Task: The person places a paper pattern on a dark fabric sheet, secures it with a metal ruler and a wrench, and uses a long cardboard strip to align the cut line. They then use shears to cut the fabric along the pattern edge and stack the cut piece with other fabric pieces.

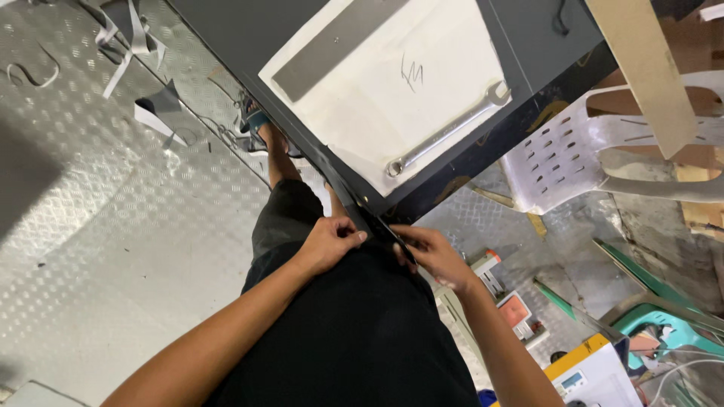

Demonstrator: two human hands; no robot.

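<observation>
Both hands work at the near corner of a dark metal panel (528, 38), at about 6 o'clock of its edge. The left hand (328, 241) is curled with thumb and fingers pinched on a dark strip (343, 188) running along the panel's edge; the right hand (434, 256) pinches the same strip just past the corner, at 3 o'clock from the left hand. Both grips are closed on the strip.

Procedure, as judged from this view:
- Keep both pinches close to the corner so the strip cannot buckle between them
- Pull or press in line with the edge, not across it
- Keep fingertips off the bare sheet-metal edge

A combination wrench (449, 132) lies on the white paper (400, 83) on the panel, at 12 o'clock from the hands, untouched.

Not resolved: whether the strip is tape, film or trim; the fingertips' contact points, hidden by the knuckles; the far end of the panel, cut off by the frame
</observation>
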